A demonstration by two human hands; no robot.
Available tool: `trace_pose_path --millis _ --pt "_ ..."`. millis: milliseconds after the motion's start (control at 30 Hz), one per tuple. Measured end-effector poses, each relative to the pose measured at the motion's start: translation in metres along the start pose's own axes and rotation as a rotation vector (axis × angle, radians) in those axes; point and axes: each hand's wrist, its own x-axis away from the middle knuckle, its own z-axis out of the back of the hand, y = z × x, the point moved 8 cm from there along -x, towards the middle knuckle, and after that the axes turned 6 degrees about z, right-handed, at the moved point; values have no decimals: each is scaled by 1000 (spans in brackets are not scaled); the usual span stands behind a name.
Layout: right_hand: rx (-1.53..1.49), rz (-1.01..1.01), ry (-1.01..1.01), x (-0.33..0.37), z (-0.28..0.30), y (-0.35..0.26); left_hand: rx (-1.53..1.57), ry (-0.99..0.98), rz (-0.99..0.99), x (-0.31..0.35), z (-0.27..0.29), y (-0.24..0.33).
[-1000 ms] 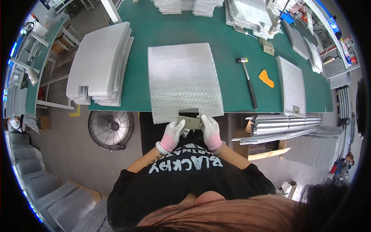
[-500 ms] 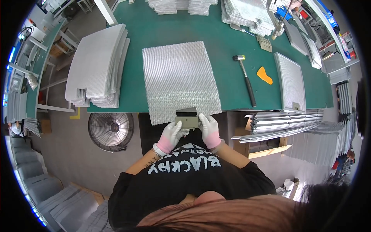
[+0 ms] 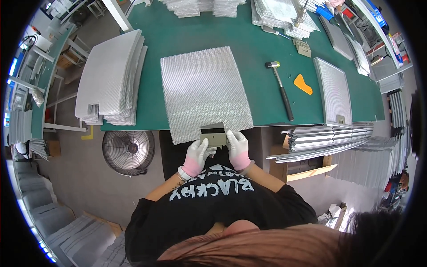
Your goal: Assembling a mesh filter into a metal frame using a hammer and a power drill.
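A silver metal mesh sheet (image 3: 204,89) lies on the green table, its near edge overhanging the front. A rectangular notch is cut into that near edge. At the notch sits a small olive-grey plate (image 3: 217,139), roughly rectangular. My left hand (image 3: 196,155), in a white glove with a pink cuff, pinches the plate's left end. My right hand (image 3: 237,146), gloved the same way, grips its right end with the thumb on top. The fingers beneath the plate are partly hidden.
A mallet (image 3: 282,91) and an orange scraper (image 3: 303,84) lie right of the sheet. Beyond them rests a framed mesh panel (image 3: 333,91). Stacked mesh sheets (image 3: 111,73) stand at the left. More olive-grey plates (image 3: 303,48) lie at the back right. A floor fan (image 3: 129,151) is below left.
The whole view has shifted slightly. Both hands keep hold of the olive-grey plate at the notch, with little visible movement.
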Motion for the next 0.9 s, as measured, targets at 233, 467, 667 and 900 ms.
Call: trace_pose_path --millis 233,467,667,900 --pt "73 21 13 0 -2 -3 29 -42 -4 -3 1 -3" --pt "170 27 -388 8 -23 1 -1347 -522 288 43 -35 47" --pt "330 5 -374 8 -43 -12 -1959 -173 -938 -24 -118 178" --pt "-9 105 141 20 27 -16 -1998 -194 -907 -34 -130 109"
